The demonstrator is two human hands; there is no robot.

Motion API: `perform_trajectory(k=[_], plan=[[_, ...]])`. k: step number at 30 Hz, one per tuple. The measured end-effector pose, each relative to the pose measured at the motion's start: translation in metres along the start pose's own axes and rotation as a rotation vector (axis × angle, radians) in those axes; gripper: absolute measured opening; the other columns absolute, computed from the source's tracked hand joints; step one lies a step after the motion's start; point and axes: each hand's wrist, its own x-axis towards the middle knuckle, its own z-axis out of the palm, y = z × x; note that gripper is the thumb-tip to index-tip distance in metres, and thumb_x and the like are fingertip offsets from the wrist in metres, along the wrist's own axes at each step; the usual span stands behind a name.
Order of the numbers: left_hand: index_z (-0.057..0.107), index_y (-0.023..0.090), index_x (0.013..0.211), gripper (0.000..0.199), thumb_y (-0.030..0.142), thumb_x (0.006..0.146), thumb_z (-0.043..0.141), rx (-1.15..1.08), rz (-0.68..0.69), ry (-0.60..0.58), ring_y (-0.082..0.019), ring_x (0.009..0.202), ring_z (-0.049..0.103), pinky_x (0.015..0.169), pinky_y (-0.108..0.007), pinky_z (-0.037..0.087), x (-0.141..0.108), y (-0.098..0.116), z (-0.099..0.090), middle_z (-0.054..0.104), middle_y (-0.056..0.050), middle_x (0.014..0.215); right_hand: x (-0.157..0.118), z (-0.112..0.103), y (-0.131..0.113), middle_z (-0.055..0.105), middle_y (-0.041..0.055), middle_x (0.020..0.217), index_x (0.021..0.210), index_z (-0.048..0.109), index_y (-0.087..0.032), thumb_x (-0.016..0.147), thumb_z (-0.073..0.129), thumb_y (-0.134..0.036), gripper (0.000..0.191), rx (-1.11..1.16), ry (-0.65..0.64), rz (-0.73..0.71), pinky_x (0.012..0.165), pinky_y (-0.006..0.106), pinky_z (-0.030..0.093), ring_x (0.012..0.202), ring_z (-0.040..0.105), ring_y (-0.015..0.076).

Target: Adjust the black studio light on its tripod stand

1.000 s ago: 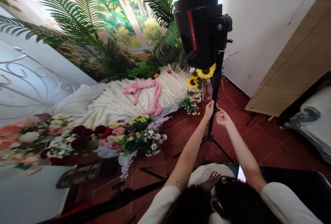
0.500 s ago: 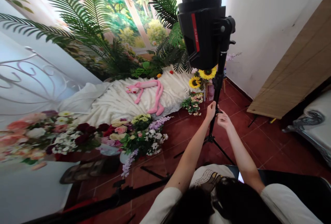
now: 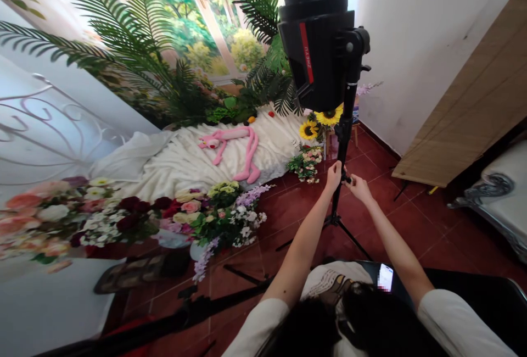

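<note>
A black studio light [image 3: 317,52] with a red stripe is mounted on top of a black light stand [image 3: 336,200]. My left hand [image 3: 334,176] is closed around the stand's pole, below the lamp. At the pole's right side, my right hand [image 3: 358,188] pinches a small dark knob [image 3: 347,179] on the stand; its fingers partly hide the knob. The stand's legs spread on the red tiled floor [image 3: 288,211].
Flower arrangements [image 3: 191,207] line a bed with a cream cover [image 3: 177,162] and a pink plush toy [image 3: 247,154]. Another black stand [image 3: 197,310] crosses the lower left. A phone [image 3: 385,277] lies on a black surface, and a wooden panel [image 3: 453,110] leans at right.
My right hand has turned and its fingers now close on the knob. The phone near my right arm has come into fuller view. My left hand stays on the pole.
</note>
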Motion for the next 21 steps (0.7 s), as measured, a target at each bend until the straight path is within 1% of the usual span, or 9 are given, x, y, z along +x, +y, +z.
perform_trajectory(k=[2,4,7,10,11,13,16,18,21], plan=[[0.058,0.016,0.065,0.070,0.083,0.077,0.040,0.011,0.005,0.005,-0.011,0.057,0.050,0.058,-0.025,0.043,0.000,0.000,0.000,0.057,-0.003,0.063,0.003,-0.012,0.001,0.047,-0.0043,0.051,0.057,0.044,-0.023,0.074,0.074,-0.038,0.038,-0.157,0.100,-0.062,0.055,0.026,0.025,0.051,0.038,0.0117],[0.058,0.016,0.065,0.071,0.083,0.078,0.040,0.017,0.003,0.001,-0.011,0.056,0.049,0.057,-0.025,0.043,0.000,0.000,0.000,0.056,-0.003,0.062,0.008,-0.024,-0.003,0.044,-0.0041,0.050,0.058,0.040,-0.023,0.082,0.065,-0.046,0.041,-0.184,0.182,-0.088,0.056,0.026,0.028,0.051,0.038,0.0122],[0.058,0.016,0.064,0.071,0.084,0.077,0.040,0.012,-0.007,-0.009,-0.010,0.053,0.048,0.054,-0.023,0.042,0.001,0.000,0.000,0.054,-0.002,0.061,0.016,-0.036,-0.023,0.046,-0.0042,0.054,0.064,0.041,-0.023,0.085,0.057,-0.060,0.046,-0.066,0.227,-0.164,0.059,0.026,0.036,0.054,0.044,0.0127],[0.058,0.016,0.065,0.071,0.084,0.075,0.042,-0.008,-0.027,-0.013,-0.009,0.049,0.046,0.050,-0.023,0.042,0.000,0.000,0.000,0.052,-0.001,0.058,0.024,-0.040,-0.057,0.057,-0.0021,0.070,0.086,0.050,-0.023,0.078,0.066,-0.064,0.045,0.112,0.201,-0.313,0.063,0.026,0.046,0.064,0.055,0.0140],[0.057,0.016,0.065,0.071,0.085,0.075,0.042,-0.018,-0.036,-0.012,-0.008,0.048,0.046,0.048,-0.022,0.041,0.000,0.000,0.000,0.052,0.000,0.057,0.027,-0.041,-0.069,0.061,-0.0004,0.079,0.098,0.050,-0.024,0.075,0.070,-0.063,0.050,0.163,0.195,-0.373,0.065,0.027,0.048,0.070,0.058,0.0149],[0.057,0.016,0.065,0.072,0.086,0.072,0.044,-0.035,-0.053,-0.009,-0.008,0.046,0.047,0.047,-0.022,0.041,-0.001,0.000,0.000,0.052,0.000,0.055,0.033,-0.039,-0.092,0.063,0.0039,0.098,0.117,0.046,-0.026,0.068,0.077,-0.062,0.068,0.209,0.172,-0.490,0.074,0.031,0.054,0.085,0.062,0.0174],[0.057,0.016,0.065,0.072,0.087,0.069,0.045,-0.048,-0.063,-0.005,-0.009,0.045,0.049,0.045,-0.023,0.041,-0.001,0.001,0.000,0.053,-0.001,0.054,0.045,-0.031,-0.119,0.059,0.0092,0.117,0.136,0.034,-0.028,0.066,0.080,-0.060,0.090,0.213,0.131,-0.597,0.087,0.038,0.055,0.102,0.063,0.0223],[0.058,0.016,0.067,0.073,0.087,0.071,0.044,-0.051,-0.065,-0.023,-0.009,0.045,0.051,0.045,-0.023,0.042,0.000,0.002,0.000,0.054,-0.001,0.055,0.056,-0.022,-0.129,0.058,0.0110,0.122,0.141,0.026,-0.028,0.069,0.078,-0.059,0.095,0.213,0.124,-0.627,0.089,0.042,0.055,0.107,0.063,0.0247],[0.058,0.016,0.068,0.072,0.086,0.073,0.043,-0.048,-0.061,-0.059,-0.009,0.044,0.052,0.044,-0.023,0.042,0.000,0.003,-0.001,0.055,-0.001,0.055,0.075,-0.005,-0.134,0.061,0.0111,0.119,0.143,0.023,-0.027,0.076,0.073,-0.057,0.089,0.207,0.185,-0.638,0.090,0.044,0.055,0.106,0.066,0.0260]])
